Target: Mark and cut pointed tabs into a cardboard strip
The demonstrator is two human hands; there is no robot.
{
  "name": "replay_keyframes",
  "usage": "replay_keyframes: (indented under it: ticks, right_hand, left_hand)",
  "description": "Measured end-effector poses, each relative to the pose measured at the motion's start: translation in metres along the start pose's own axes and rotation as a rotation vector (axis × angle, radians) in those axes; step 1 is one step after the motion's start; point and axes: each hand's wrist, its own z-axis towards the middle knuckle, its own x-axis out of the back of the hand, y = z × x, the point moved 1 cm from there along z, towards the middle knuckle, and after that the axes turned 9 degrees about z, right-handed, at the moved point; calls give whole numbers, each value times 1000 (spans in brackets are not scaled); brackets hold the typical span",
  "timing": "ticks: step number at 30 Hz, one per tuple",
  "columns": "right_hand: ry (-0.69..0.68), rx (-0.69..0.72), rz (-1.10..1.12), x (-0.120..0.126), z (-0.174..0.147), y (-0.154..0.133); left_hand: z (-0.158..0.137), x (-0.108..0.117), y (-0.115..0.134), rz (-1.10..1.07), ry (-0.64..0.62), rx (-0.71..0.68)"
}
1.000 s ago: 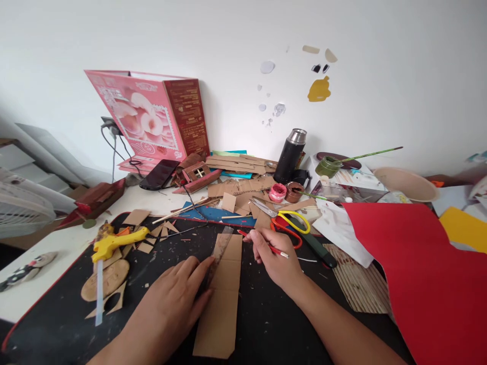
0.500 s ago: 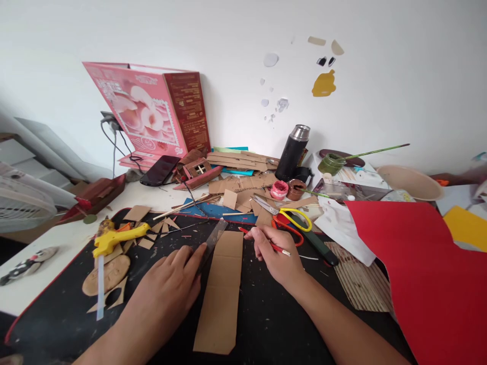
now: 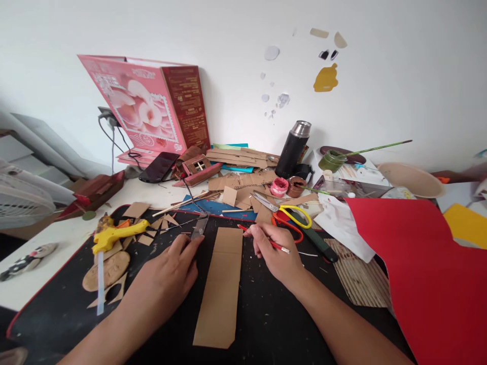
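Note:
A long strip of brown cardboard (image 3: 218,289) with crosswise creases lies on the black mat, between my two hands. To its left, my left hand (image 3: 167,276) is closed on a metal ruler (image 3: 200,225). The ruler's far end sticks out beyond my fingers, apart from the strip; the rest is hidden under the hand. My right hand (image 3: 276,251) holds a red pencil (image 3: 279,247) near the strip's far right corner. The pencil's tip points left, towards that corner. Just beyond this hand lie scissors (image 3: 292,217) with yellow and orange handles.
On the left lies a yellow glue gun (image 3: 119,235) among cardboard scraps. A pink box (image 3: 140,111) and a black flask (image 3: 292,149) stand at the back. Paint jars (image 3: 279,186) sit before the flask. Red sheet (image 3: 426,263) and corrugated cardboard (image 3: 357,274) cover the right side.
My left hand has moved the ruler left, off the strip's edge, and more of the mat shows between them. My right hand with the pencil has hardly moved.

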Motion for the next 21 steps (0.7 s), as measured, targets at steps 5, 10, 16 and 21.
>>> replay_keyframes:
  ticks: [5,10,16,21]
  right_hand:
    - [-1,9,23,1,-1,2]
    - [3,6,36,0,-1,2]
    - [18,-58,69,-2,0,3]
    - [23,-164,159,-6,0,7]
  left_hand:
    - [-1,1,-2,9,27,-23]
    - [-1,11,1,-100,206,-127]
    - [-5,1,17,-307,252,-188]
    - [-7,-16,21,-327,177,-184]
